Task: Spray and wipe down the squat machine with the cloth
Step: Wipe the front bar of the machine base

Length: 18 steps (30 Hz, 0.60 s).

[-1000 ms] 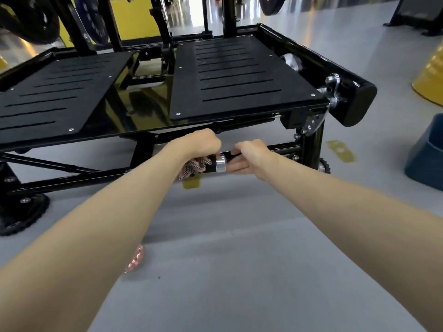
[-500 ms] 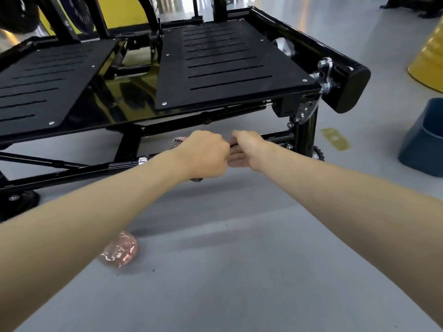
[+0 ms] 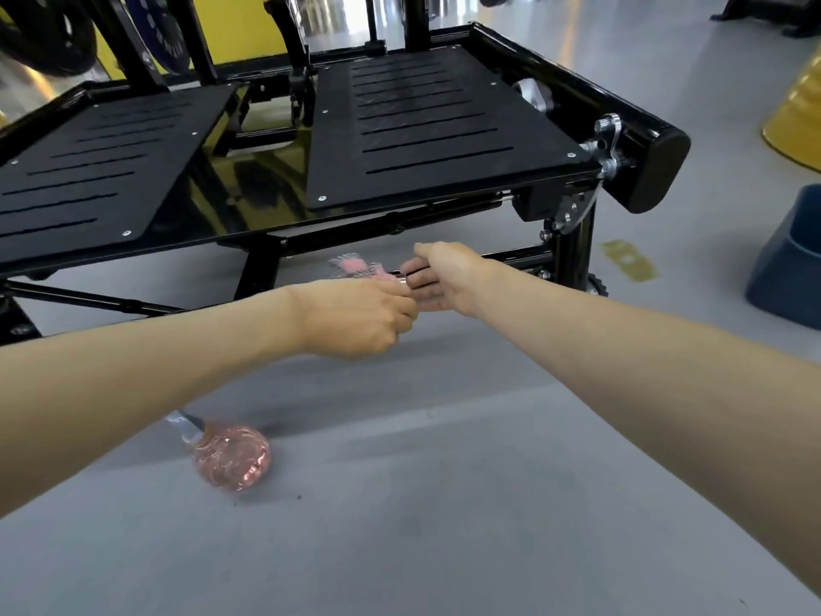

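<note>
On lower bar (image 3: pixel 520 254), cloth (image 3: pixel 355 266) in left hand (image 3: pixel 355 317)

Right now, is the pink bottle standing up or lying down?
Lying down. The pink bottle rests on its side on the grey floor, neck pointing sideways.

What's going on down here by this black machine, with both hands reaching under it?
A person is wiping down the squat machine. Their left hand holds a pink cloth against a low black bar beneath the footplates, and the right hand grips that same bar right beside it. A pink spray bottle lies on the grey floor near the left forearm, in nobody's hand.
</note>
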### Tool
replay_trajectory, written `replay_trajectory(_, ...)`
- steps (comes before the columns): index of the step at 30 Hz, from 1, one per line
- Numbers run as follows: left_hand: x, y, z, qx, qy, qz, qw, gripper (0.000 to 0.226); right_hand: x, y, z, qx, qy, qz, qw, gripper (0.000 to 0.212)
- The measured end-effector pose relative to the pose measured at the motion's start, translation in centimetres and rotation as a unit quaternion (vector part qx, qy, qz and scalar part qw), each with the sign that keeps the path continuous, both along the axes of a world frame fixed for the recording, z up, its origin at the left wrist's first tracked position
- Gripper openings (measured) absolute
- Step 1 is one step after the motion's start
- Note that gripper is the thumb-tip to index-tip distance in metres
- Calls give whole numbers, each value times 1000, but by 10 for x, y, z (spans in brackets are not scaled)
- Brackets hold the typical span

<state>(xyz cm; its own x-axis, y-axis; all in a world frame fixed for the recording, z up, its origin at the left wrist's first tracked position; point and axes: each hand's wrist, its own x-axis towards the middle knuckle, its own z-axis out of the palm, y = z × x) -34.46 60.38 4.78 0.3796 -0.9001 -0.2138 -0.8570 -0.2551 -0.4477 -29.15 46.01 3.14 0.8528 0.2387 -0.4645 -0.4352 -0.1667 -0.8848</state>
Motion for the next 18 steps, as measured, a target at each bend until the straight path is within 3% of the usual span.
replay_trajectory(3, -8, 17, 8, -247, 20, 132, 960, 27, 3, -1, 2, -13, -13, 11, 1000, 27)
replay_trajectory(5, -7, 15, 14, -366, 47, 269, 890, 31, 6, -4, 0, -2, -9, 4, 1000, 24)
replay_trajectory(7, 4, 1, 17, -429, 103, 396, 806, 36, 4, -4, 0, -2, -6, -5, 1000, 18)
replay_trajectory(9, 19, -18, 17, -462, 183, 494, 714, 30, 4, -1, -3, -15, -24, -27, 999, 17)
replay_trajectory(10, 27, -25, 14, -460, 204, 520, 690, 22, 5, 1, -5, -22, -32, -39, 998, 21)
replay_trajectory(13, 40, -35, 15, -404, 216, 558, 692, 17, 4, 0, -3, -29, -25, -55, 998, 26)
replay_trajectory(18, 41, -19, 29, -335, 332, 615, 633, 19, 4, 3, 2, -127, -49, -34, 990, 17)
